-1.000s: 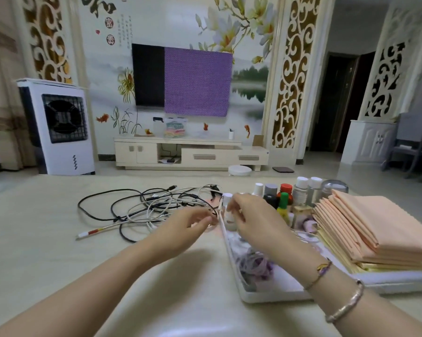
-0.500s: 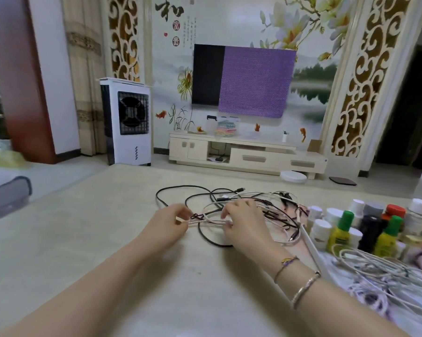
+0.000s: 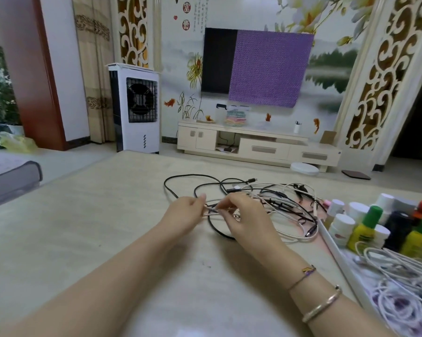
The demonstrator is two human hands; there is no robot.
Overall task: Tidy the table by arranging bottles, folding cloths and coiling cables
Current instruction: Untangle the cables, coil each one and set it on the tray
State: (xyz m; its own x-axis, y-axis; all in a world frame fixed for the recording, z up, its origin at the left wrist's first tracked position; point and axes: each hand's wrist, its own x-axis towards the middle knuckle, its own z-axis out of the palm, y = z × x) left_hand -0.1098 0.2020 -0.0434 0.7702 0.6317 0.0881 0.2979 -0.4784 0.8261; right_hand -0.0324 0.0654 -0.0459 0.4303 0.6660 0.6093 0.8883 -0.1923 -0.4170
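Note:
A tangle of black and white cables [image 3: 265,200] lies on the beige table [image 3: 95,227]. My left hand [image 3: 184,215] pinches the end of a silvery braided cable [image 3: 211,214] at the tangle's left side. My right hand [image 3: 244,216] pinches the same cable a short way to the right, fingers curled over it. Several small bottles [image 3: 365,224] with white, green and red caps stand in a white tray [image 3: 331,242] at the right. Coiled white cables [image 3: 399,283] lie in the tray's near part.
The table's far edge runs behind the tangle. A grey cushioned seat [image 3: 10,176] sits at the left. Beyond the table are a white air cooler [image 3: 137,110], a TV cabinet [image 3: 256,147] and a wall-mounted TV.
The view swung left, away from the tray and the folded orange cloths. Both hands left the bottles, moved onto the cable tangle, and have drawn closer together on the silvery cable.

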